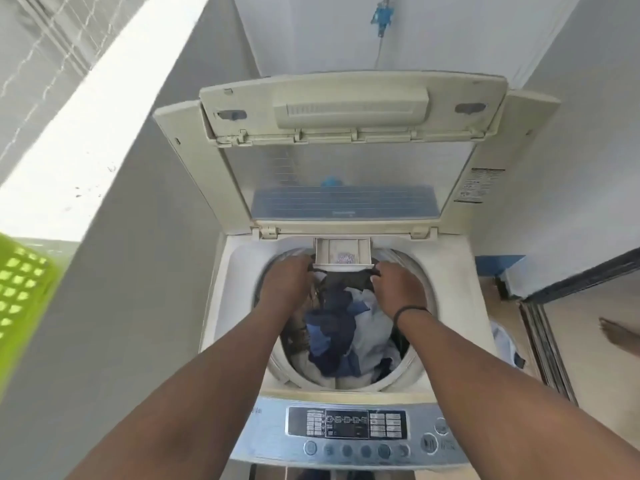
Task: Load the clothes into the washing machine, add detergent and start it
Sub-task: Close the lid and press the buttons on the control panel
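A cream top-loading washing machine [239, 271] stands below me with its folding lid [346, 168] raised. The drum holds a pile of clothes [346, 337] in blue, navy and white. Both my hands reach into the far side of the drum. My left hand [287, 275] and my right hand [398, 282] each pinch one end of a dark garment [346, 280] stretched between them, just under the pulled-out detergent drawer [343, 252]. The control panel [346, 424] with its buttons faces me at the front edge.
A lime-green laundry basket [20, 299] sits at the left edge. White walls close in on both sides of the machine. At right a dark-framed doorway [554, 306] opens onto a tiled floor, where a person's foot [620, 336] shows. A blue tap [381, 17] hangs above.
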